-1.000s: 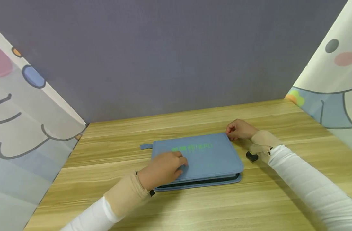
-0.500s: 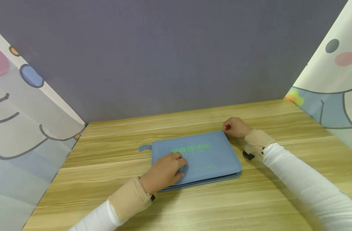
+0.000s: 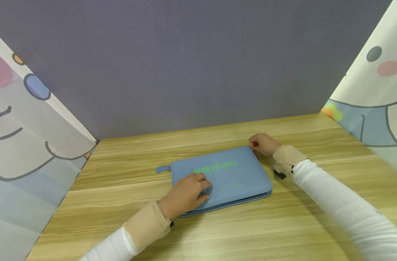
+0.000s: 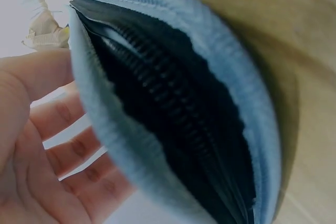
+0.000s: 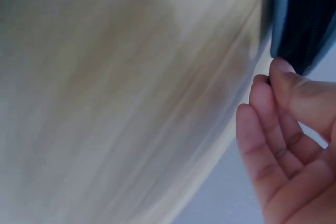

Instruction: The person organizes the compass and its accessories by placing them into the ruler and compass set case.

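Note:
A blue zip-up case [image 3: 237, 177] with green HERO lettering lies flat on the wooden table. My left hand [image 3: 187, 194] rests on its near left part, fingers loosely bent over the cover. In the left wrist view, the case's edge gapes, and black zipper teeth [image 4: 163, 87] show between the two blue covers. My right hand [image 3: 263, 143] is at the far right corner of the case. The right wrist view shows its thumb and forefinger pinching a small dark zipper pull [image 5: 268, 80], mostly hidden by the fingertips.
A short blue strap [image 3: 163, 169] sticks out from the case's far left corner. Behind the table [image 3: 126, 159] stands a grey panel [image 3: 198, 72]. White cartoon-printed sheets [image 3: 374, 108] border both sides.
My right hand has shifted slightly left, along with the zipper pull. The case has turned a little counterclockwise, and the gap along its near edge looks narrower. My left hand stays on the cover.

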Tool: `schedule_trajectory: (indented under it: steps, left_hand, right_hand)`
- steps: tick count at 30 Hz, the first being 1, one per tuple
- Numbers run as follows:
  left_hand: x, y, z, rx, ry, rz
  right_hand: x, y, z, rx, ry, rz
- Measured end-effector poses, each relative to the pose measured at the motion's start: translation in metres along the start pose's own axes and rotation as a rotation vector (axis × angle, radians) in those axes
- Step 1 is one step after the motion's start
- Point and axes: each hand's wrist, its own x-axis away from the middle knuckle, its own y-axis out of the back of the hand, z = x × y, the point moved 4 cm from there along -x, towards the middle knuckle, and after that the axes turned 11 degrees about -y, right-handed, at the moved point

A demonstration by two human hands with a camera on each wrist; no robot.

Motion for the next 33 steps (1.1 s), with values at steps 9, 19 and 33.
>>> schedule_trajectory:
  steps: [9,19,33]
  left_hand:
    - [0.001,-0.001,0.002,0.015,-0.042,-0.008]
    - [-0.002,0.002,0.002,0.024,-0.047,0.017]
    - [-0.005,0.000,0.003,0.021,-0.055,0.031]
  right_hand:
    - [0.006,-0.005,-0.005,0.056,0.028,0.018]
    - [0.014,-0.003,0.001,0.088,0.103,-0.002]
    - [0.030,-0.001,0.005,0.116,0.149,0.013]
